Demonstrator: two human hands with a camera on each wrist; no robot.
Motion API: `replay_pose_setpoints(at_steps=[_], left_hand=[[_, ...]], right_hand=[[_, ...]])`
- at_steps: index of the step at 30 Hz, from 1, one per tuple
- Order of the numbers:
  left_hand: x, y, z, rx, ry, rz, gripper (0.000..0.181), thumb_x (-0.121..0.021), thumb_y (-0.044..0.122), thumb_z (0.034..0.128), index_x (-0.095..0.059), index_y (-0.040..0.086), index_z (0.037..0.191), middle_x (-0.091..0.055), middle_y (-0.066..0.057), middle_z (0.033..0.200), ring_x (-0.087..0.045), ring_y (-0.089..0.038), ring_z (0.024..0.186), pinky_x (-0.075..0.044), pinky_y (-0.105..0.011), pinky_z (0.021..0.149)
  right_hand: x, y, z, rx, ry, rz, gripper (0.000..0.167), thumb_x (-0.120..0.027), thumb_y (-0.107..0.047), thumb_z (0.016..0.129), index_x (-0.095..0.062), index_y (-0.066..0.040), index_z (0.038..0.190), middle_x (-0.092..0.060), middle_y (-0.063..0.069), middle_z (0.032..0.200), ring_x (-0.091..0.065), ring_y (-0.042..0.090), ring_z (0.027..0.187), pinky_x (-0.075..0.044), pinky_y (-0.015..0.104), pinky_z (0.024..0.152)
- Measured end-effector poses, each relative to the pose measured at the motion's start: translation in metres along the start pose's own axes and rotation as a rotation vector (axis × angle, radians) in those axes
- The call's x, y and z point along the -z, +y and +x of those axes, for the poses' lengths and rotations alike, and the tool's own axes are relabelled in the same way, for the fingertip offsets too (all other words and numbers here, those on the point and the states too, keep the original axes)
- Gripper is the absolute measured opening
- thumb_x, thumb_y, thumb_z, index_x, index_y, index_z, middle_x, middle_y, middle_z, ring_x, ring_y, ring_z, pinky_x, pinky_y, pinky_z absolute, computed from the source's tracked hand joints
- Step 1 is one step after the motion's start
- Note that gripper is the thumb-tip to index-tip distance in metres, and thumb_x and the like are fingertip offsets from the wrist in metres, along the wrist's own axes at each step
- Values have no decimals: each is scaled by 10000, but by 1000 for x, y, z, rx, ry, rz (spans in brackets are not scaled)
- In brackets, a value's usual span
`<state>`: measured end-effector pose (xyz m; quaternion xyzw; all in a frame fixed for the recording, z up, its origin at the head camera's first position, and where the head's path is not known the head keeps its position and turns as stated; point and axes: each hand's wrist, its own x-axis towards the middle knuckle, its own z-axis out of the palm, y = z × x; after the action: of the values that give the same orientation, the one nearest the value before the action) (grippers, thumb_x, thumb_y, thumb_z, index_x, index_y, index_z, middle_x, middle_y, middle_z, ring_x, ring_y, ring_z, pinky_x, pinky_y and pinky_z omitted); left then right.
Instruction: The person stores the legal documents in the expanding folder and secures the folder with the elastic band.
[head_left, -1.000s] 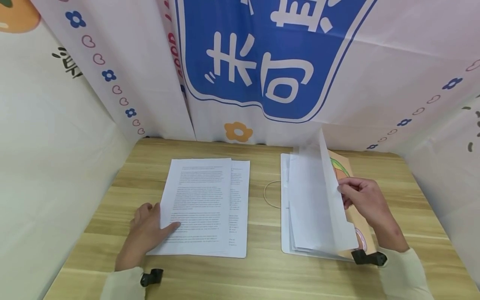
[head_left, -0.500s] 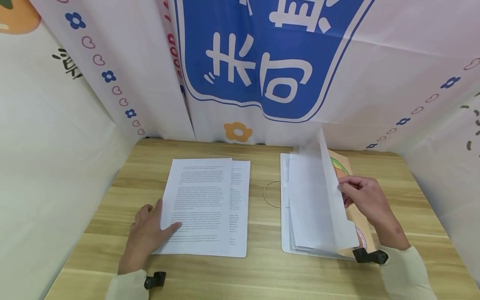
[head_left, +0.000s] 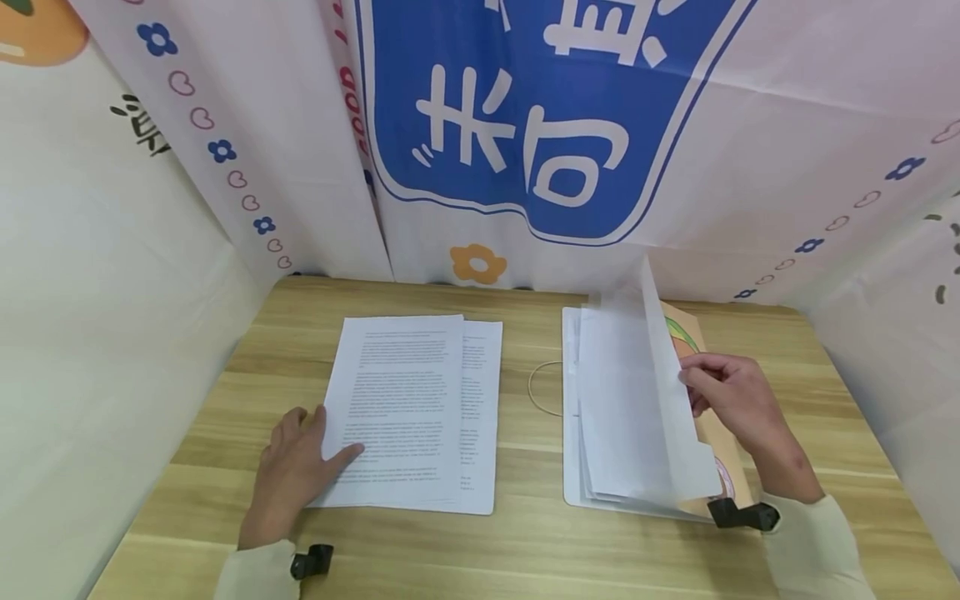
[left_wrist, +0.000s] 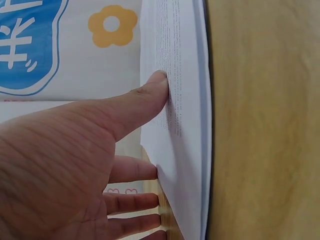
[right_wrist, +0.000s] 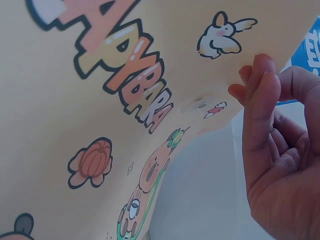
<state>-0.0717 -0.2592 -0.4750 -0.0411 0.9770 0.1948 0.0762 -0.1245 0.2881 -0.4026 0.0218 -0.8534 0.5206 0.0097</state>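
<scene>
My left hand point(head_left: 288, 467) lies at the left edge of a stack of printed paper sheets point(head_left: 405, 392). In the left wrist view the thumb point(left_wrist: 145, 100) rests on the top page, while the other fingers point(left_wrist: 132, 202) extend to the stack's side edge. On the right, my right hand point(head_left: 738, 404) pinches the edge of the raised cover of a folder point(head_left: 572, 467), whose white inner side point(head_left: 663, 392) faces left. The right wrist view shows the cover's tan outer face point(right_wrist: 45, 100) with capybara drawings and lettering. White sheets point(head_left: 618, 392) lie inside the folder.
A thin elastic loop point(head_left: 531, 387) extends from the folder's left side onto the wooden table point(head_left: 525, 542). A white printed cloth point(head_left: 300, 150) hangs behind the table, and white cloth walls point(head_left: 112, 333) stand at both sides.
The left hand has shifted very slightly to the right at the stack's edge. The right hand and the raised folder cover hold nearly the same position.
</scene>
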Motion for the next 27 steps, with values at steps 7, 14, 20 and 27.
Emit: replay_pose_setpoints(at_steps=[7, 14, 20, 27], left_hand=[[0, 1, 2, -8, 4, 40, 974, -692, 533, 940, -325, -171, 1503, -259, -449, 1452, -277, -599, 1315, -360, -710, 967], [-1, 5, 1, -4, 27, 36, 910, -720, 461, 939, -365, -183, 1476, -297, -448, 1425, -310, -599, 1286, -376, -698, 950], [-1, 12, -1, 2, 63, 33, 828, -745, 386, 934, -426, -194, 1432, -389, -423, 1356, -396, -561, 1206, -418, -646, 916], [-1, 15, 1, 97, 18, -64, 862, -767, 344, 929, -358, -176, 1482, -371, -407, 1359, -491, -548, 1141, -455, -642, 899]], right_hand=[[0, -1, -1, -16, 2, 4, 276, -597, -60, 1015, -666, 165, 1158, -658, 65, 741, -622, 172, 589, -570, 277, 553], [0, -1, -1, -7, 7, 3, 270, -597, -59, 1017, -670, 158, 1160, -655, 61, 741, -617, 171, 589, -568, 273, 553], [-1, -1, 0, -11, 3, 18, 267, -595, -60, 1018, -669, 161, 1148, -653, 68, 738, -621, 176, 590, -570, 275, 553], [-2, -2, -1, -11, 11, 17, 276, -594, -70, 1021, -662, 169, 1140, -656, 57, 737, -620, 163, 589, -569, 272, 549]])
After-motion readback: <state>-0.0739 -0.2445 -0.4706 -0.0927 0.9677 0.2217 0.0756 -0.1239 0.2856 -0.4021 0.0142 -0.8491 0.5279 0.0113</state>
